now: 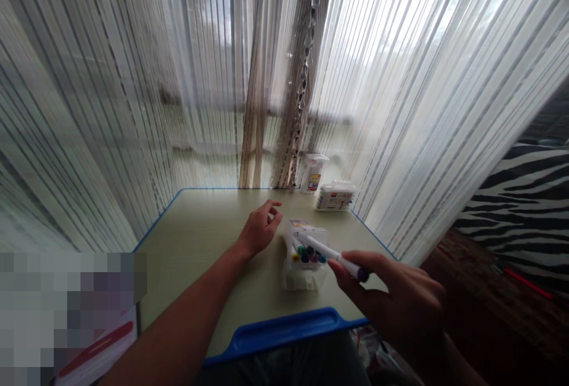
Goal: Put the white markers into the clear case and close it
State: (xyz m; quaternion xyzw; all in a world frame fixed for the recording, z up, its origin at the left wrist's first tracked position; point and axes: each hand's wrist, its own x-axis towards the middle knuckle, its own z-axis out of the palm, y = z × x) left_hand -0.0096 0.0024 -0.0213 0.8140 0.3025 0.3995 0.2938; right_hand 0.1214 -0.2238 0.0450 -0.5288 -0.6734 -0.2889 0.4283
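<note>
My right hand pinches a white marker with a purple cap, its far end resting over a clear plastic marker box that lies on the pale green desk. Several coloured marker caps show inside the box. My left hand rests on the desk just left of the box, fingers loosely curled and apart, holding nothing.
Two more clear marker boxes, one upright and one lying flat, sit at the desk's far right by the sheer striped curtains. A blue lip edges the desk's near side. Zebra-print fabric lies to the right.
</note>
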